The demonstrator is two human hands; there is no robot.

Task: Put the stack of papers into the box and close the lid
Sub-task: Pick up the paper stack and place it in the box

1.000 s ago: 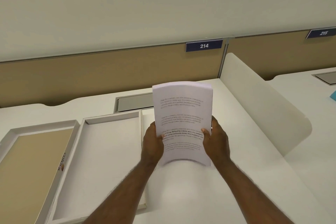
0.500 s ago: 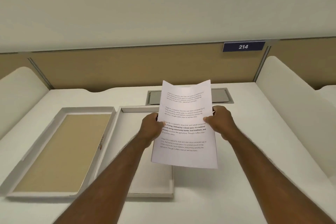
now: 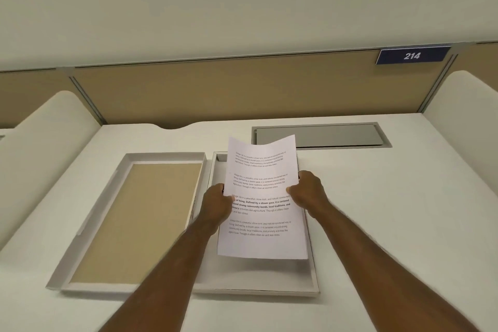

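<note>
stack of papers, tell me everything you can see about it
The stack of papers is white printed sheets carrying four blocks of small black text, the third partly bold. It is held in the air, tilted with its top edge away from the person and bowed so that edge curves. The left hand grips its left edge and the right hand its right edge, thumbs on the front. It hangs over the open white box, not yet laid inside, with a shadow beneath its lower edge.

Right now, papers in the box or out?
Out. Both hands, left hand and right hand, hold the papers above the open box.
</note>
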